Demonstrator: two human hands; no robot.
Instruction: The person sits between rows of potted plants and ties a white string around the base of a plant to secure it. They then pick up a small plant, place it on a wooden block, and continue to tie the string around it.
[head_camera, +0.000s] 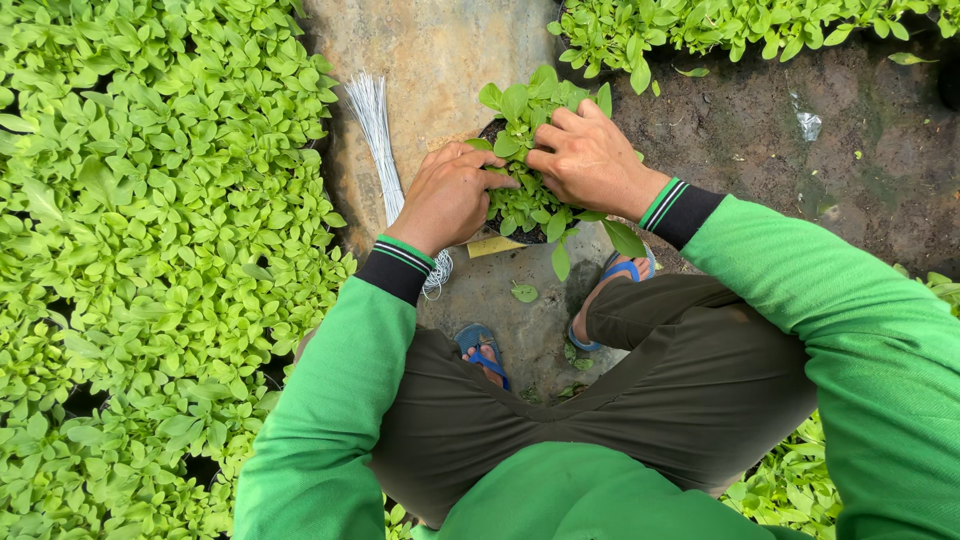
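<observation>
Here, a small clump of green seedlings (530, 150) sits in a dark pot of soil on a flat grey stone (440, 50), right in front of a person who is squatting down. The little plants have round, bright green leaves, and both hands are busy in them.

The left hand (447, 197) is curled at the left side of the clump. Its fingers are bent in and press into the leaves and the dark rim, so it looks closed on the plants. The right hand (588, 157) lies on top of the clump from the right. Its fingers are bent too and pinch some leaves near the middle. The two hands are very close, almost touching.

Just beside the left hand, a bundle of thin white strings (375, 125) lies on the stone, and its lower end curls under the wrist. A small yellow strip (495, 246) pokes out under the pot. One loose leaf (524, 292) lies on the stone below.

The person wears a green top with dark striped cuffs, dark trousers and blue sandals (484, 350).

On the left, a big bed of the same green seedlings (150, 250) fills the ground. More of them (720, 25) grow along the top right, past a patch of dark wet soil (800, 140).
</observation>
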